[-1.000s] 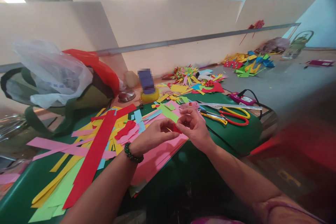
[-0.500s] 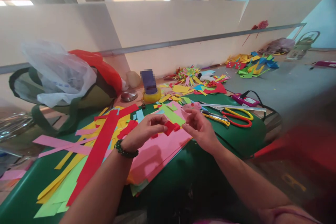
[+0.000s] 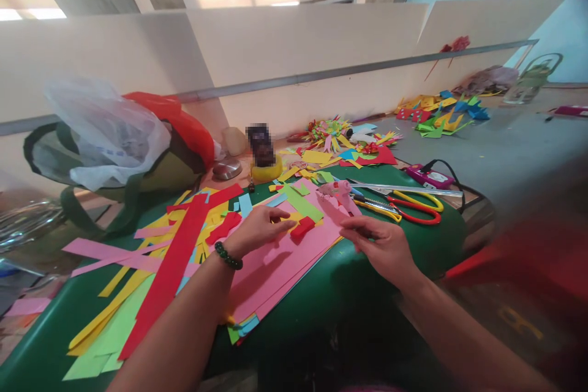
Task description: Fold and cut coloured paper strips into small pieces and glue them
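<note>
My left hand (image 3: 260,229), with a green bead bracelet at the wrist, rests on the pink paper sheets (image 3: 294,257), its fingers stretched flat toward a small folded red paper piece (image 3: 302,228) lying on the pink. My right hand (image 3: 379,245) hovers at the sheets' right edge with fingers curled loosely, the thumb and forefinger close together; nothing is visibly held. A pink glue gun (image 3: 337,191) lies just beyond the red piece.
Long red (image 3: 172,263), yellow, pink and green strips cover the green table (image 3: 413,245) at left. Red-and-yellow scissors (image 3: 413,205), a cutter and a metal ruler lie at right. A bag with plastic sacks (image 3: 105,135) stands at back left. Paper scraps litter the back.
Both hands have lowered and parted. The red piece left my fingers and lies on the pink sheets. My right hand moved right and toward me.
</note>
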Tool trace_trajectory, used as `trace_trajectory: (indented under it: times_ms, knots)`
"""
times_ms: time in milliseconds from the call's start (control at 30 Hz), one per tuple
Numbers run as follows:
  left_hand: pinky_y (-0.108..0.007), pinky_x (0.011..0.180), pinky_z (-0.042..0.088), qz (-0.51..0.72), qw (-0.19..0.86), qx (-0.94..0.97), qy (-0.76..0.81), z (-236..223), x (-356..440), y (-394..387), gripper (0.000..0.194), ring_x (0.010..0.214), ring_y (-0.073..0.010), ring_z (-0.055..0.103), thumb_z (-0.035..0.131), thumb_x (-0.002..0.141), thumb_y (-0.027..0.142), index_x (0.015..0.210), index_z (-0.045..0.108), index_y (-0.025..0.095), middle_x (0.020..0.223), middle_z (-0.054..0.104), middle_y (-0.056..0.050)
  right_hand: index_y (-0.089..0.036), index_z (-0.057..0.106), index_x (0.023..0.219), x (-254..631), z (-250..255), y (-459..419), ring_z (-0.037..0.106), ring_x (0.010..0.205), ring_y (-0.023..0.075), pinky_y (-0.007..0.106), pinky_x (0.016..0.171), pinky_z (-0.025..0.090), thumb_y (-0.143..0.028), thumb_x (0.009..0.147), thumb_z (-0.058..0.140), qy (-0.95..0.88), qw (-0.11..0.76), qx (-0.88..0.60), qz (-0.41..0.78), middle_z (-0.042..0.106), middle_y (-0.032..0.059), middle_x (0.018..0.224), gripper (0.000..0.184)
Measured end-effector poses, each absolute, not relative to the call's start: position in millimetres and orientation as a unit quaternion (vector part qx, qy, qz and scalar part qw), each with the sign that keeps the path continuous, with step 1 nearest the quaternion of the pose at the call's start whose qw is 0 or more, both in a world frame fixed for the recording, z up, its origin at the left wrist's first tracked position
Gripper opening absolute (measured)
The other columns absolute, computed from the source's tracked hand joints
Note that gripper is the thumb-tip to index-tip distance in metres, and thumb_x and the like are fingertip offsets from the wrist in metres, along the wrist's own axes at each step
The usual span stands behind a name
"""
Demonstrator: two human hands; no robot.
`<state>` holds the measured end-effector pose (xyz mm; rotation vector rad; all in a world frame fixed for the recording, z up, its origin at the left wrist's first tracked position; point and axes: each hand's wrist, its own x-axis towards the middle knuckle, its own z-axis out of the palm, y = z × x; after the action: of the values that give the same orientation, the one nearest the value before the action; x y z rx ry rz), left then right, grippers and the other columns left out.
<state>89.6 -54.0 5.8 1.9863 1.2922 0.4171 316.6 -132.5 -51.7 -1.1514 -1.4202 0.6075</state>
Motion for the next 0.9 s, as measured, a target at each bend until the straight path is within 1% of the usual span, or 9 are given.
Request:
trace_trajectory:
  times_ms: [100,200,300,400,567,667,767,833,900]
  knots:
    - [-0.026,0.053,0.036,0.186,0.260,0.774,0.546,8,78,-47,0.034,0.058,-0.0172,0.056,0.057,0.074,0.044,0.084,0.074,0.016,0.065,0.066,-0.003,-0.023,0.072,0.088,316,-56,-134,0.054,0.042,0.0107,0.024,0.044,0.049,-0.035,0.083,0.062,-0.626,0.565,-0.476,0.250,0.067,0.0000,0.063,0.016]
    - [-0.028,0.055,0.035,0.157,0.167,0.772,0.592,10,61,-38,0.028,0.065,-0.0196,0.058,0.055,0.074,0.038,0.079,0.074,0.017,0.071,0.069,-0.005,-0.022,0.069,0.098,316,-58,-136,0.057,0.046,0.0107,0.025,0.047,0.052,-0.035,0.087,0.057,-0.632,0.566,-0.474,0.235,0.072,0.0031,0.078,0.021]
    - [-0.028,0.057,0.036,0.105,0.176,0.775,0.597,9,51,-32,0.028,0.068,-0.0204,0.060,0.058,0.071,0.042,0.076,0.073,0.019,0.073,0.070,-0.005,-0.022,0.068,0.100,316,-59,-139,0.058,0.049,0.0109,0.025,0.049,0.053,-0.036,0.087,0.057,-0.633,0.563,-0.480,0.229,0.072,0.0047,0.085,0.023]
    - [-0.026,0.056,0.037,0.052,0.204,0.783,0.585,6,54,-34,0.035,0.072,-0.0219,0.061,0.068,0.062,0.048,0.083,0.072,0.020,0.082,0.071,-0.006,-0.022,0.069,0.097,314,-60,-140,0.060,0.054,0.0126,0.026,0.049,0.053,-0.038,0.086,0.059,-0.638,0.561,-0.481,0.215,0.071,0.0051,0.084,0.021]
    - [-0.024,0.056,0.038,0.012,0.216,0.801,0.558,2,63,-39,0.042,0.072,-0.0212,0.060,0.074,0.054,0.045,0.088,0.068,0.021,0.084,0.068,-0.005,-0.022,0.069,0.095,309,-60,-141,0.061,0.057,0.0141,0.027,0.051,0.052,-0.036,0.087,0.059,-0.658,0.553,-0.467,0.209,0.070,0.0041,0.080,0.019]
    - [-0.025,0.055,0.037,0.043,0.221,0.796,0.562,8,53,-35,0.045,0.071,-0.0202,0.060,0.069,0.061,0.053,0.093,0.067,0.021,0.085,0.067,-0.005,-0.022,0.069,0.097,307,-62,-140,0.061,0.057,0.0141,0.027,0.054,0.053,-0.033,0.087,0.059,-0.671,0.543,-0.461,0.205,0.070,0.0039,0.079,0.018]
    - [-0.027,0.053,0.035,0.052,0.173,0.770,0.611,15,35,-29,0.040,0.066,-0.0198,0.058,0.054,0.074,0.057,0.081,0.065,0.019,0.072,0.065,-0.005,-0.022,0.069,0.097,305,-66,-137,0.060,0.057,0.0143,0.028,0.055,0.053,-0.033,0.087,0.059,-0.678,0.535,-0.461,0.204,0.070,0.0041,0.080,0.018]
    - [-0.027,0.054,0.035,0.019,0.142,0.753,0.642,17,27,-25,0.034,0.068,-0.0207,0.060,0.058,0.072,0.052,0.076,0.063,0.018,0.074,0.066,-0.006,-0.022,0.069,0.097,303,-70,-134,0.061,0.058,0.0147,0.028,0.056,0.053,-0.033,0.087,0.058,-0.686,0.526,-0.459,0.207,0.070,0.0043,0.082,0.018]
    - [-0.027,0.054,0.036,-0.022,0.125,0.737,0.663,16,22,-24,0.028,0.072,-0.0220,0.061,0.065,0.066,0.043,0.080,0.063,0.018,0.083,0.069,-0.007,-0.022,0.068,0.098,302,-74,-130,0.062,0.059,0.0150,0.028,0.056,0.053,-0.032,0.087,0.057,-0.692,0.514,-0.459,0.213,0.070,0.0042,0.081,0.019]
